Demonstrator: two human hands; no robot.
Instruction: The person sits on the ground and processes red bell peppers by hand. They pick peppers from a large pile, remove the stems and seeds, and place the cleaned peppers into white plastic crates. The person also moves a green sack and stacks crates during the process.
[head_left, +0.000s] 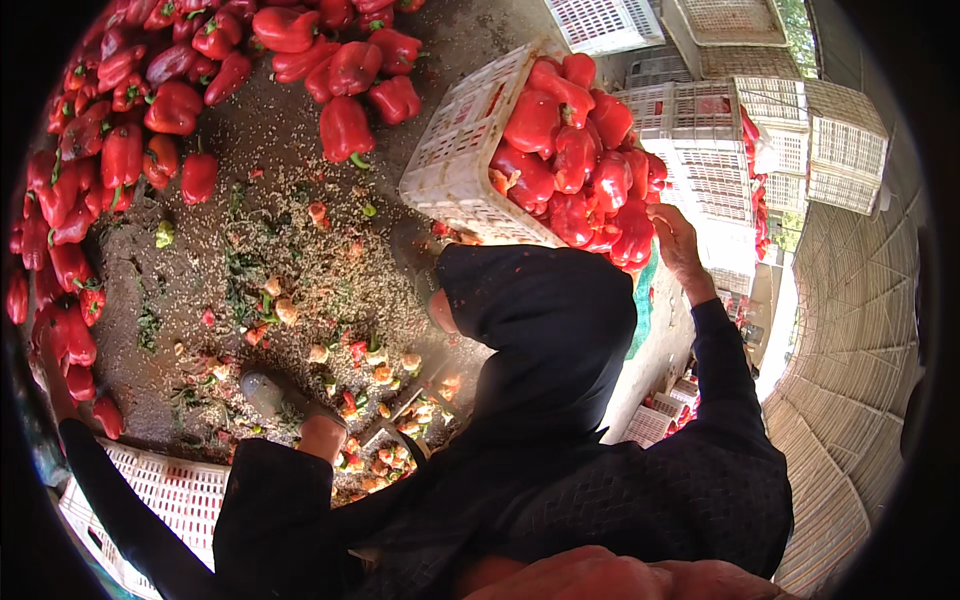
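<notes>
My right hand (677, 244) is beside a white plastic crate (450, 142) heaped with red bell peppers (577, 161). Its slightly bent fingers are at the edge of the heap, and no pepper shows in them. At the far left rim, my left hand (54, 379) reaches among loose red bell peppers (71, 330). Shadow and the picture's rim obscure its fingers, so its grip is unclear. More whole peppers (176, 105) spread over the floor at the upper left, some with green stems.
Seeds, leaves and cut pepper cores (285, 307) litter the floor between my shoes (274, 394). Another white crate (161, 487) stands by my left leg. Stacked crates (697, 150), some holding peppers, rise at the right beside a ribbed wall (847, 337). Green netting (643, 315) lies near the filled crate.
</notes>
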